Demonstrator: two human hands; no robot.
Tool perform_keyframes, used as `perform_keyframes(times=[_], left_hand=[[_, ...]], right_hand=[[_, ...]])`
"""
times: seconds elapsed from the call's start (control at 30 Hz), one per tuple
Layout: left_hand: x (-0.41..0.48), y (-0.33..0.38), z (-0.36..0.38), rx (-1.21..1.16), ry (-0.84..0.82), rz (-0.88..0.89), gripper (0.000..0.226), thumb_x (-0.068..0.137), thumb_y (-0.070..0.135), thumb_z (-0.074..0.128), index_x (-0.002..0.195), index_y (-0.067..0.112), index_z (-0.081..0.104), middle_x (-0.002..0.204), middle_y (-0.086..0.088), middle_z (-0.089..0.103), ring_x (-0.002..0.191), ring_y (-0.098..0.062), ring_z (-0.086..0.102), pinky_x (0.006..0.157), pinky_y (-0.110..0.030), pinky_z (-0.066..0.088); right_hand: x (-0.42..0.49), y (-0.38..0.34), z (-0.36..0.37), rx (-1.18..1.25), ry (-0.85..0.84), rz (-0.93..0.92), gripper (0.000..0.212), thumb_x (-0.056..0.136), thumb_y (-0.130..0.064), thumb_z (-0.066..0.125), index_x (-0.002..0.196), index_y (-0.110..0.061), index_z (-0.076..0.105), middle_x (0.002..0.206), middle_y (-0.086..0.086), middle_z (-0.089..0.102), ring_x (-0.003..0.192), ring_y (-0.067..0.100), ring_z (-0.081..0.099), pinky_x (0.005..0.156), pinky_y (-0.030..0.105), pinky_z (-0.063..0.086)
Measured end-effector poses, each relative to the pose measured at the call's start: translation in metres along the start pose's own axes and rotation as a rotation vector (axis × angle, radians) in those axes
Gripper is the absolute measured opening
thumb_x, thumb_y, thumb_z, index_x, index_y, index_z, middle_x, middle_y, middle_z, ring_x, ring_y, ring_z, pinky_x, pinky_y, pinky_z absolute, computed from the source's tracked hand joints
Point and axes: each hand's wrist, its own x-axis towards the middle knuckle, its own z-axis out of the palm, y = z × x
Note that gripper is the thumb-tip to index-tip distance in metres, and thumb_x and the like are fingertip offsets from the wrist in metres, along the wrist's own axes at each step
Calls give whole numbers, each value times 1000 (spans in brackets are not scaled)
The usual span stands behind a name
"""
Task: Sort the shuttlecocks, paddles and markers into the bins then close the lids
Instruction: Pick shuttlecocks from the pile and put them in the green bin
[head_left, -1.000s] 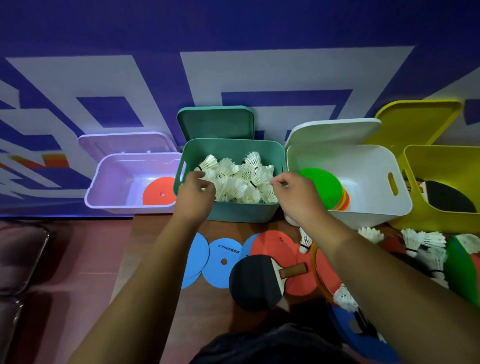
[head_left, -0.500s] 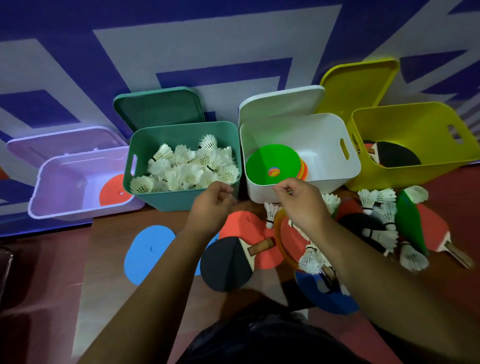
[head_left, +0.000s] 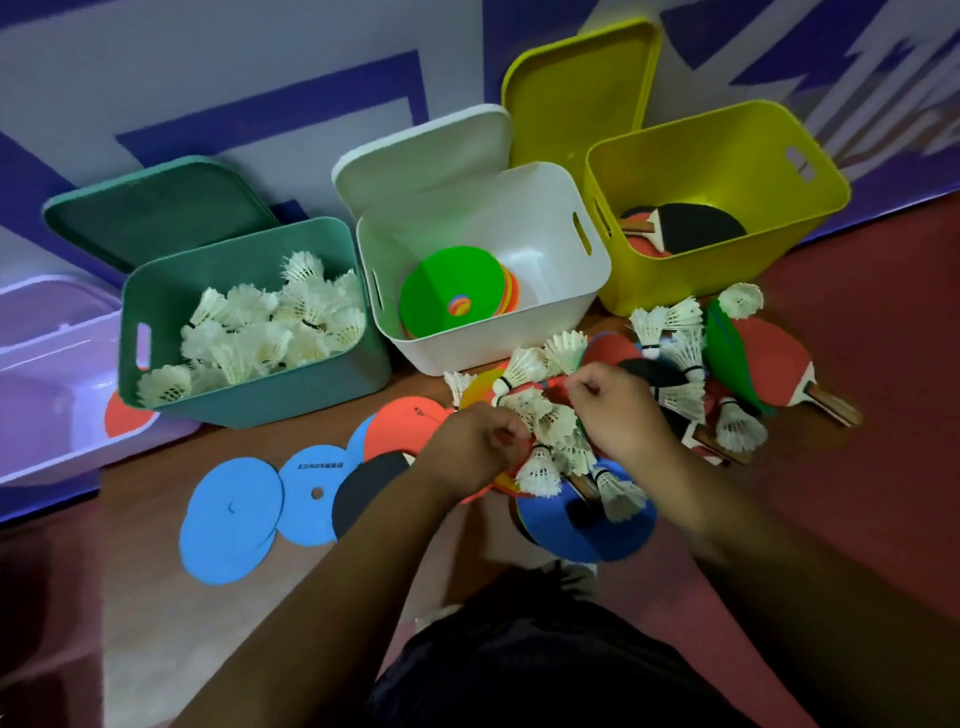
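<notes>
Several blue markers (head_left: 231, 519) are laid nearest, at eight o'clock from the hands. On a holed blue disc (head_left: 306, 519) small print is seen upside down, seemingly "SONICE".

The left hand (head_left: 470, 447) and right hand (head_left: 618, 410) are curled into the loose shuttlecocks (head_left: 540, 470). One appears to be pinched by the right hand; the left hand's grip cannot be told.

A red paddle (head_left: 774, 374) is laid at three o'clock.

Farther off:
- At eleven o'clock, the teal bin (head_left: 249, 400) is filled with binned shuttlecocks (head_left: 260, 338).
- At twelve, a green marker (head_left: 447, 280) is held in the white bin (head_left: 493, 343).
- At one, dark paddles (head_left: 696, 226) are held in the yellow bin (head_left: 717, 270).

Their lids (head_left: 576, 88) are raised.
</notes>
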Motion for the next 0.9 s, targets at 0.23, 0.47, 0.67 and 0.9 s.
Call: perform_keyframes(times=[0.23,0.47,0.67,0.9], left_hand=[[14,2,35,335,-112,-190,35,75,39,89,95,25,64,97,3,62,84,-19,60,74,-36,55],[3,12,48,374,-80,-147,29,94,55,56,102,30,70,89,9,68,80,-17,62,67,-34,54],[-10,21,39,363,150,-178,19,102,35,56,98,25,72,84,3,70,76,-20,64,65,-38,56],[-24,25,13,62,439,-322,17,99,25,62,85,25,72,75,6,68,70,-9,63,61,-32,49]], right_hand=[[-2,29,-6,-105,-126,-84,23,99,-16,64,120,-22,73,118,-5,65,104,12,65,89,30,53],[9,34,5,-429,-167,-200,37,98,-29,64,134,-25,64,119,3,55,99,28,62,83,44,58],[19,34,4,-523,-103,-261,15,99,-31,62,101,-20,72,103,3,56,96,30,61,74,41,56],[26,5,-11,-136,-40,-282,9,92,-28,65,88,-21,66,90,-3,60,79,23,61,69,42,56]])
